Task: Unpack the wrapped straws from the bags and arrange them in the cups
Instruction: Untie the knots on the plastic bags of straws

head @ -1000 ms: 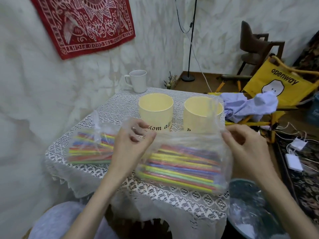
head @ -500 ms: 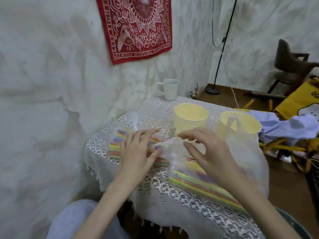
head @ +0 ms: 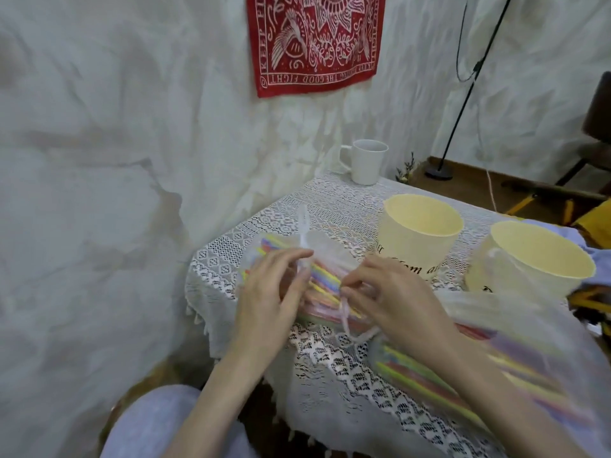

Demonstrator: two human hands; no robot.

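So starting at the left, it's mostly a rumpled white sheet hung as a backdrop, with a red patterned cloth pinned up top. The person's knee in light purple-grey fabric pokes in at the bottom.

Then the small table with a white lace tablecloth. Near its left edge lies the first clear bag, full of colourful straws, its knotted top sticking up. Both hands are on this bag. The left hand lies over its left part with fingers bent, fingertips touching the plastic just under the knot; whether it's really gripping is hard to tell, it's a bit blurry. The right hand is just beside it on the bag's right end, fingers curled and pinching a pale pinkish string that trails down onto the lace.

At the back of the table, against the sheet, sits a white mug. More to the right is a pale yellow cup with dark lettering on its side, upright and with no straws in it. Further right, a second yellow cup, also with nothing inside.

In front of that one, under the right forearm, lies the second bag of straws, quite blurred, running off toward the bottom right corner. A black lamp stand leans up the wall at the right, and there's a bit of yellow chair frame on the floor behind
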